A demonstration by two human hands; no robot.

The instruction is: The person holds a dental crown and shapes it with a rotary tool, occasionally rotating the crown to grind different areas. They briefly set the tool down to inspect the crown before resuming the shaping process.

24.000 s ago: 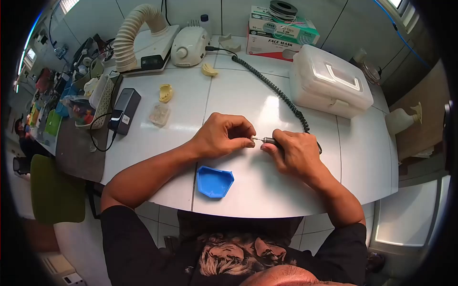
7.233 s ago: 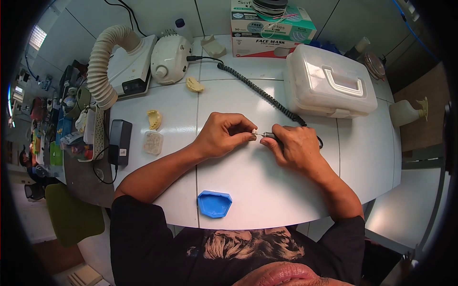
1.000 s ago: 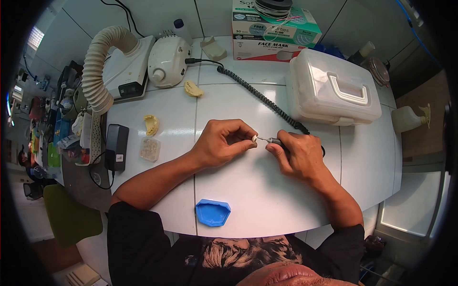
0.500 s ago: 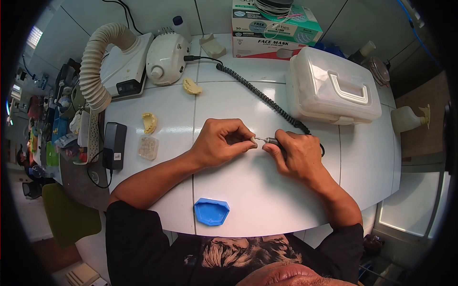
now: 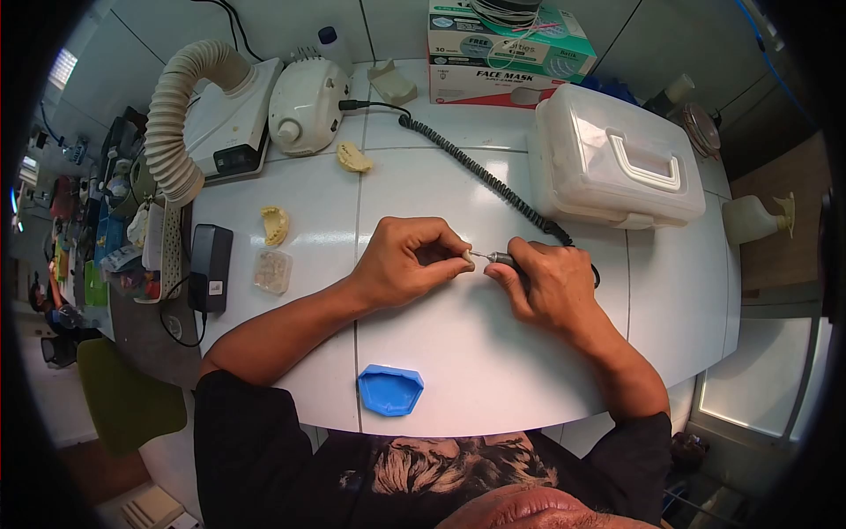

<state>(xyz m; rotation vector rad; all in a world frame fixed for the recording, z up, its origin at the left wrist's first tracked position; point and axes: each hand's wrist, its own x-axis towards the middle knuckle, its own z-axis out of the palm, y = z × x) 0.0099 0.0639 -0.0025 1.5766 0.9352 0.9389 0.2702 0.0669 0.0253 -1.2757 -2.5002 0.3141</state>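
My left hand [image 5: 407,263] pinches a small pale piece [image 5: 468,257] between thumb and fingertips over the middle of the white table. Closed around a dark rotary handpiece [image 5: 506,261], my right hand [image 5: 555,280] points it leftward. The handpiece's thin metal bit reaches the small piece or sits right beside it; exact contact is too small to tell. A black coiled cord [image 5: 485,175] runs from the white control unit [image 5: 308,108] toward my right hand. Part of the handpiece is hidden under my right fingers.
A blue tray [image 5: 390,391] lies near the front edge. Yellowish dental casts [image 5: 275,227] and a small clear box [image 5: 272,271] are at left. A black adapter [image 5: 211,267], hose machine [image 5: 173,132], mask boxes [image 5: 511,66] and white case [image 5: 617,159] surround the work area.
Both hands stay almost in place, still holding the piece and handpiece. At the far left edge, a person in the background has come further into view.
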